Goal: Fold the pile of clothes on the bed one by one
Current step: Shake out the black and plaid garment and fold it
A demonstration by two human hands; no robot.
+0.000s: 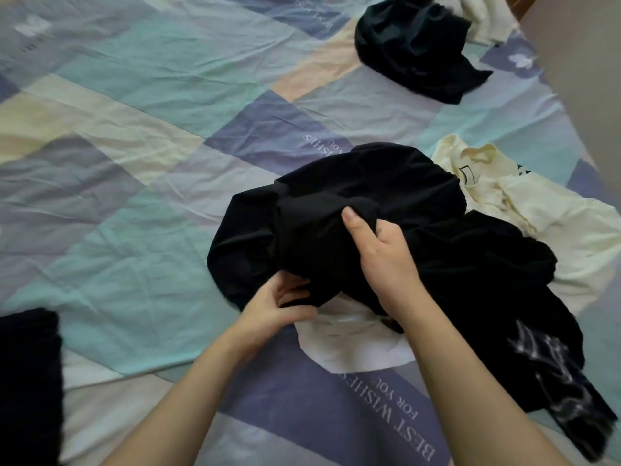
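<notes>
The black garment (336,210), bunched and unfolded, lay at the near-right part of the bed (134,203), atop the pile of clothes and partly lifted from it. The right hand (376,250) gripped a gathered fold at the crown of the black garment, thumb pressed over the cloth; the left hand (279,304) pinched the garment's near lower edge, fingers curled into the fabric. Directly beneath the black garment, touching it, a white garment (349,348) showed on the near side; a cream shirt (524,213) lay just beside the black garment on its far right, and a dark printed garment (551,375) trailed from under its right side toward the bed's edge. Well apart from the black garment, at the far right, sat a second dark heap (413,45) with a pale cloth (484,15) behind it; to the black garment's near left, a dark piece (30,381) rested at the frame's edge, its state of folding unclear. The step in hand appeared to be separating one item from the pile. To do this well, both hands would best find a seam or hem, lift the black garment free of its neighbours, and spread it flat on the open sheet to its left before any fold was made; dragging risked pulling the white garment along.
</notes>
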